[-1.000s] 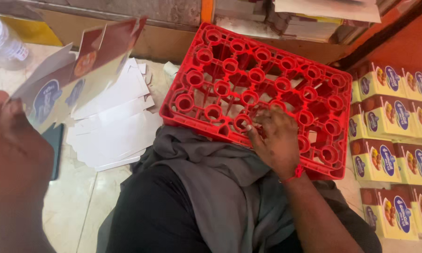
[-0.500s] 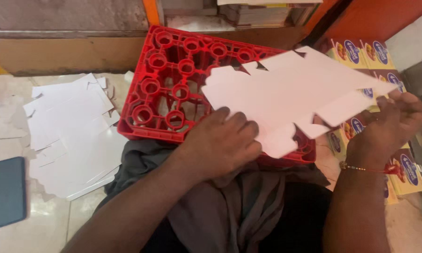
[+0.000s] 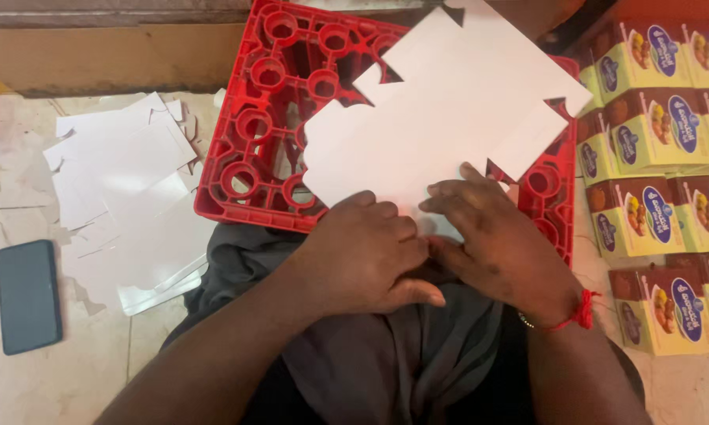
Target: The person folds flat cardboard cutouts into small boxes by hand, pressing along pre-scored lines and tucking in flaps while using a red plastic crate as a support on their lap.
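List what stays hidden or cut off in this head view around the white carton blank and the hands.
- Near edge of the white carton blank: covered by the left hand and right hand.
- Blank's printed side: faces down.
- Red crate: much of it lies under the blank; its top is cut off by the frame edge.
- Finished yellow boxes: row runs past the right edge.

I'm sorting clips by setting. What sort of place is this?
Probably a small packing workspace on a floor: a flat white carton blank lies on a red crate, finished yellow boxes stacked beside, more blanks piled opposite.
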